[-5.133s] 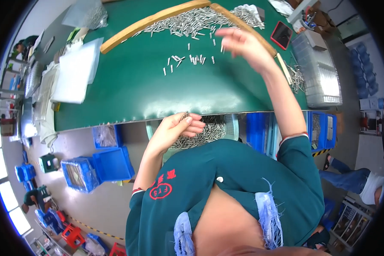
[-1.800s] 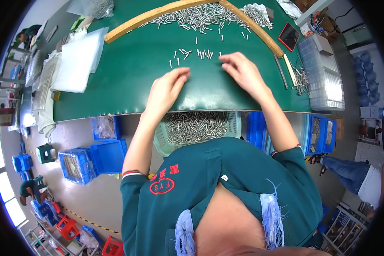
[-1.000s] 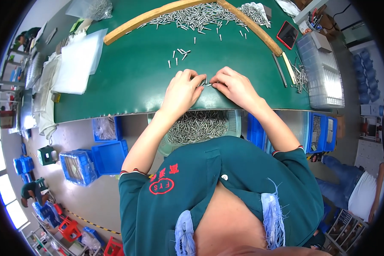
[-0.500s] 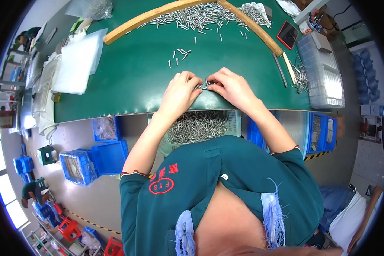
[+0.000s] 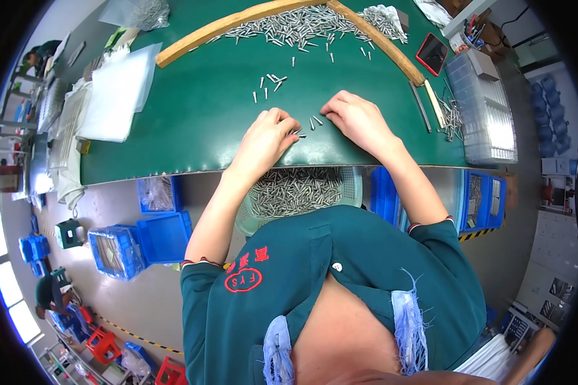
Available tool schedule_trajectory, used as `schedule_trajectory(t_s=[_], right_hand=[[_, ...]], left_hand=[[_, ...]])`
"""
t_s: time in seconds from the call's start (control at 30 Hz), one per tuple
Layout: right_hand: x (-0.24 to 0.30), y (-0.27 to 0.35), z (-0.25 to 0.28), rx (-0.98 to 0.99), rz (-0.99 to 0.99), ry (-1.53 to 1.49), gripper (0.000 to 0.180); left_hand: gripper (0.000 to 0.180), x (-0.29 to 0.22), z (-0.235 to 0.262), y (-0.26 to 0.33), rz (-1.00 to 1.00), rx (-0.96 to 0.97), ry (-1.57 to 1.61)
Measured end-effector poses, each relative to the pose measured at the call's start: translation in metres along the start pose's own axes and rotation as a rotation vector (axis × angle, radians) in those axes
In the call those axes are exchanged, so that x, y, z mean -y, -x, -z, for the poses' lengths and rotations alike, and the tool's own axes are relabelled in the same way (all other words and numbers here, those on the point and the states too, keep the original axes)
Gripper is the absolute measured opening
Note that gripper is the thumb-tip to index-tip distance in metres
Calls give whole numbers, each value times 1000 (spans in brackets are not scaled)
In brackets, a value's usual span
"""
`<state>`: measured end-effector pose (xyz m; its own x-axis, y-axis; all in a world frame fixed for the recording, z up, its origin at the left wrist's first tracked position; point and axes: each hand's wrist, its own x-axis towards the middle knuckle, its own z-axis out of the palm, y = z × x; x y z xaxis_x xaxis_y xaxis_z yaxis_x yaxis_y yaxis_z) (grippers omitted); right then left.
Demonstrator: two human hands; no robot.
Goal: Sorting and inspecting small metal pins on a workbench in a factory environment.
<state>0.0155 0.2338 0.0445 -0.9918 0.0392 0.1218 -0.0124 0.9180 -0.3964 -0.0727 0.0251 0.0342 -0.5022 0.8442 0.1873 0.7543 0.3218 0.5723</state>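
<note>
Work at a green-topped table [image 5: 199,131], from the near edge outward; clock directions are taken from the gap between the two hands, with twelve o'clock pointing away from the wearer. Nearest, at six o'clock and below the table edge, a pale green basket [image 5: 355,187] holds a mass of metal pins [image 5: 295,192]. At eight o'clock the left hand [image 5: 265,140] is bent nearly closed, thumb and fingertips drawn together on a few small pins [image 5: 300,135], their number unclear. At three o'clock the right hand [image 5: 358,123] has its fingers half curled; whether anything lies within its grasp cannot be told. Two loose pins [image 5: 315,122] lie on the table between the hands, just beside the right fingertips. Farther out, a small scattered group of pins [image 5: 275,81] lies between ten and eleven o'clock, white sheets [image 5: 112,102] at nine, and a dark flat bar [image 5: 420,106] and clear plastic boxes [image 5: 485,115] near three. A red-edged phone [image 5: 433,54] lies at two o'clock. Farthest, wooden strips [image 5: 234,27] meet at an angle near twelve o'clock, partly enclosing a large pile of pins [image 5: 295,25].
</note>
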Motion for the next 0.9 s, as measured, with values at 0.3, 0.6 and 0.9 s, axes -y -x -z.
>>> schedule_trajectory(t_s=[0.3,0.6,0.9], right_hand=[[4,-1,5,70,273,-173,10],[15,-1,-2,113,118,-245,16],[21,5,-16,-86,196,-179,16]], left_hand=[[20,-1,-7,-5,36,-61,-49],[20,-1,-14,-9,53,-118,-81],[20,-6,-11,0,154,-178,-89]])
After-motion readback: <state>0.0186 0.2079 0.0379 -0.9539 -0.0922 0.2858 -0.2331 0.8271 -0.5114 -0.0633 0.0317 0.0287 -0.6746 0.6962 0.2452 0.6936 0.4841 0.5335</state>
